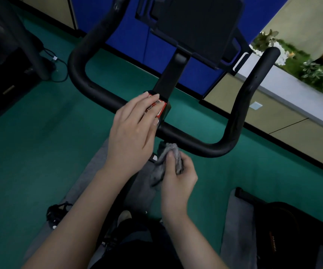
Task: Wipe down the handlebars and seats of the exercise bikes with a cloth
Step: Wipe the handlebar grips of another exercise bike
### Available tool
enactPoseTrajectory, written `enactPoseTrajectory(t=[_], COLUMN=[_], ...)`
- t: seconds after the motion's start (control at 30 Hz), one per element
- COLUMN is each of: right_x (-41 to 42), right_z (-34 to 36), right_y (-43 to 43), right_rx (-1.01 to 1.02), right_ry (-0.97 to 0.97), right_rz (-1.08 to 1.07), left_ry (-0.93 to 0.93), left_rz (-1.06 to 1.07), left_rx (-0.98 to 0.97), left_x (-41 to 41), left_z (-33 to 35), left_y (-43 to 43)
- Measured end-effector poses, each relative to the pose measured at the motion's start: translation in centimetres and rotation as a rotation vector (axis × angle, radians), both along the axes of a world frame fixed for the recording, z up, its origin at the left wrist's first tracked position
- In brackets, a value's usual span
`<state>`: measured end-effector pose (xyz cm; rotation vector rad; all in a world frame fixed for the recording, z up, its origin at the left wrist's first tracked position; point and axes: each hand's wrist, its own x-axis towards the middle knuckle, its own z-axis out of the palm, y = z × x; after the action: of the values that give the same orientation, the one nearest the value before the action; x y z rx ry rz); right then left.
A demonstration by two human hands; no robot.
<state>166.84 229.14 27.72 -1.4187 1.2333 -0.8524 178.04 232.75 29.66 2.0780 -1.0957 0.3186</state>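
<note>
Here, in the head view, the left hand (131,131) is reaching forward from the lower left, forearm angling up toward the middle of the black handlebars (188,137). Its fingers (147,100) are lying straight and relaxed, slightly spread and grasping nothing, with the tips resting on a red label (159,108) at the clamp where the centre post is meeting the crossbar. The thumb is lying along the near edge of the bar. The right hand (178,179) is coming in from the lower right and sitting lower and closer to the body, wrist bent slightly inward. Its fingers are curling tightly around a bunched grey cloth (165,160), with the thumb pressing on top of the wad. The cloth is hanging just under the crossbar, right of the left hand and beside the centre post; whether it is touching the bar cannot be told. The handlebars are sweeping up on both sides, and a dark console (199,26) is sitting above the post. Below, a green floor (30,152) is showing, with a black bag (285,230) lying at the lower right.
</note>
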Motion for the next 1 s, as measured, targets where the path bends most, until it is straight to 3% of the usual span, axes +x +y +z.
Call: enactPoseTrajectory(t=[0.3, 0.53, 1.0], right_x=[3.6, 1.7, 2.0], right_z=[-0.8, -0.3, -0.8], right_y=[0.7, -0.5, -0.5], right_rx=[0.285, 0.396, 0.482], right_ry=[-0.293, -0.435, -0.439], right_rz=[0.036, -0.023, 0.006], left_ry=[-0.016, -0.030, -0.022], left_rz=[-0.008, -0.012, 0.024], left_rx=[0.011, 0.020, 0.021], left_x=[0.0, 0.1, -0.3], left_z=[0.3, 0.0, 0.2], left_y=[0.0, 0.1, -0.2])
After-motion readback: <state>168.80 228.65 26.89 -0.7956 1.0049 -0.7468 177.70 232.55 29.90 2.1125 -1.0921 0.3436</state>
